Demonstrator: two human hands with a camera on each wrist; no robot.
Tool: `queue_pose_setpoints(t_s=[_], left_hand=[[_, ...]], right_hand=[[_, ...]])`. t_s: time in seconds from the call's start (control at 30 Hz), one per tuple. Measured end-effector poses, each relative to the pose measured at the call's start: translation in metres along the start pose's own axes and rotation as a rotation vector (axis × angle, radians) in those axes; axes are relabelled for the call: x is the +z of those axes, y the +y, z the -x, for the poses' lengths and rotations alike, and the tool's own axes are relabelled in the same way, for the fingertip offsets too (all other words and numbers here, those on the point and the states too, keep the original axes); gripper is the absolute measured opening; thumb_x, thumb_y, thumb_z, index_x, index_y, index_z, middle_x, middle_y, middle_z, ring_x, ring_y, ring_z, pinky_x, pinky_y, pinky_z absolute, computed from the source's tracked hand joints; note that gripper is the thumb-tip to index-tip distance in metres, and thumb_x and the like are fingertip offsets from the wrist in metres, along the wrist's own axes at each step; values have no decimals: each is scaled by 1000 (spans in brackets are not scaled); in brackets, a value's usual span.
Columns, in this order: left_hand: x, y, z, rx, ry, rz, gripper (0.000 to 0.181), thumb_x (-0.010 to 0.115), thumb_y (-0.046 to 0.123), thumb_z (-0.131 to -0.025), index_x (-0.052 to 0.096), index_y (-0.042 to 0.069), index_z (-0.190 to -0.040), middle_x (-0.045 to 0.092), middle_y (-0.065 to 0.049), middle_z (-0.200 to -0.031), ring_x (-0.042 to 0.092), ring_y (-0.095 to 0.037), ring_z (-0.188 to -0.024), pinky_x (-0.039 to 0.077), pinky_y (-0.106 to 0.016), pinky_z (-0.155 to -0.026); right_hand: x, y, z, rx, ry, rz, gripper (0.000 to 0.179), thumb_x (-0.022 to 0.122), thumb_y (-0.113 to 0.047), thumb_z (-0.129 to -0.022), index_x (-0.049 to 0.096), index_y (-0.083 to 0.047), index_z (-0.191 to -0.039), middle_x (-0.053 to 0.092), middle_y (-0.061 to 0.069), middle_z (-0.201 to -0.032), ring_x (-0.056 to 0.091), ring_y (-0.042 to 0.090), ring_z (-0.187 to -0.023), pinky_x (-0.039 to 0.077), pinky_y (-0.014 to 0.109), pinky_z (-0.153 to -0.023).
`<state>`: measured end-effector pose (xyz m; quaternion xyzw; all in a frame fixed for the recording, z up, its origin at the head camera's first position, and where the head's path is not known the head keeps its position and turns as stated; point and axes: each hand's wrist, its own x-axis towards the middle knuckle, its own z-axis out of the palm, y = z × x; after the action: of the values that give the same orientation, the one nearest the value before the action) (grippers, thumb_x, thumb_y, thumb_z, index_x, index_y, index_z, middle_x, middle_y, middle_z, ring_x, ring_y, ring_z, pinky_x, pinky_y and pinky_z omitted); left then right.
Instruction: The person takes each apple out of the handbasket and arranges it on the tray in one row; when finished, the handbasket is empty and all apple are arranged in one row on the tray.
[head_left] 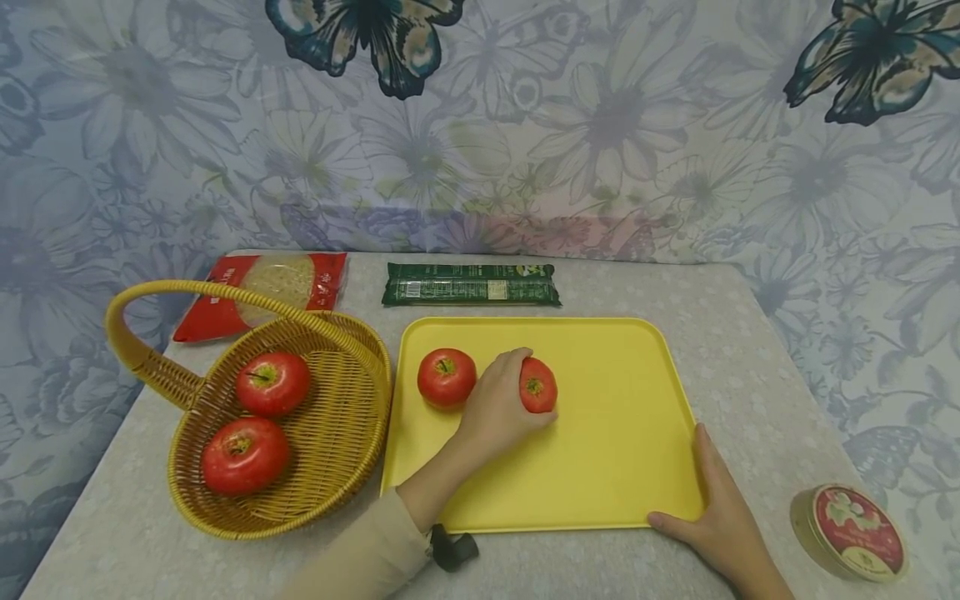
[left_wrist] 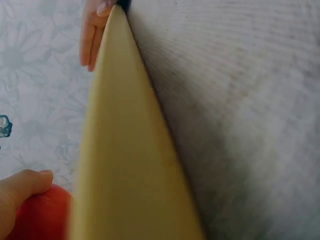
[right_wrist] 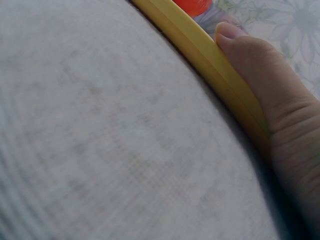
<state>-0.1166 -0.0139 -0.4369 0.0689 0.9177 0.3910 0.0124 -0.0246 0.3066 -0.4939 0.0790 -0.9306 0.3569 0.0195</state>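
My left hand [head_left: 498, 400] holds a red apple [head_left: 537, 385] over the middle of a yellow tray [head_left: 600, 450], fingers behind it and thumb in front. A second red apple [head_left: 447, 377] rests on the tray just to the left of that hand. At the tray's near right corner, my right hand [head_left: 723, 517] grips the rim, its thumb [right_wrist: 245, 47] on the front edge and its fingers along the right side. In the left wrist view, the held apple [left_wrist: 42, 215] shows partly behind the tray's edge.
Left of the tray stands a yellow wicker basket [head_left: 378, 454] with a tall handle and two red apples [head_left: 255, 421] inside. Behind lie a red bag [head_left: 322, 283] with a clear window and a green packet [head_left: 472, 285]. A round tin [head_left: 858, 533] sits at the near right.
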Motion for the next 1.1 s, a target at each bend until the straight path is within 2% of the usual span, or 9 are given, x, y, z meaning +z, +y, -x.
queue_pose_setpoints(t_s=[0.2,0.47,0.63,0.87,1.1], left_hand=[[4,-2,0,-3,35,36,81,86,34,-74,47,17,-143,47,-6,-141,54,-25,-119,56,-44,-89],[8,-3,-5,48,82,-20,85,86,30,-76,42,11,-146,45,-9,-147,42,-28,-136,52,-46,-101],[5,0,-7,43,86,-48,80,86,29,-76,44,11,-143,43,-9,-150,40,-29,-140,49,-47,-105],[-1,4,-6,49,82,-89,84,86,30,-77,45,9,-146,46,-9,-145,41,-31,-135,35,-55,-113],[-1,4,-7,36,68,-107,85,85,28,-78,41,9,-148,43,-10,-149,41,-31,-138,39,-54,-112]], right_hand=[[0,0,0,-4,2,-1,134,92,-34,-67,-3,-15,-160,5,21,-166,13,52,-148,-2,1,-107],[1,1,0,-19,10,-2,134,92,-32,-67,-1,-14,-160,7,22,-165,13,50,-149,-1,0,-106],[0,0,-1,-19,14,5,133,92,-33,-67,-1,-14,-160,7,22,-165,14,52,-148,-1,1,-107],[1,1,-1,-16,11,1,133,92,-32,-67,-1,-15,-160,7,22,-165,13,49,-149,-1,0,-106],[1,2,-2,-30,17,-14,133,93,-30,-67,-1,-15,-160,7,21,-165,13,49,-149,0,-1,-106]])
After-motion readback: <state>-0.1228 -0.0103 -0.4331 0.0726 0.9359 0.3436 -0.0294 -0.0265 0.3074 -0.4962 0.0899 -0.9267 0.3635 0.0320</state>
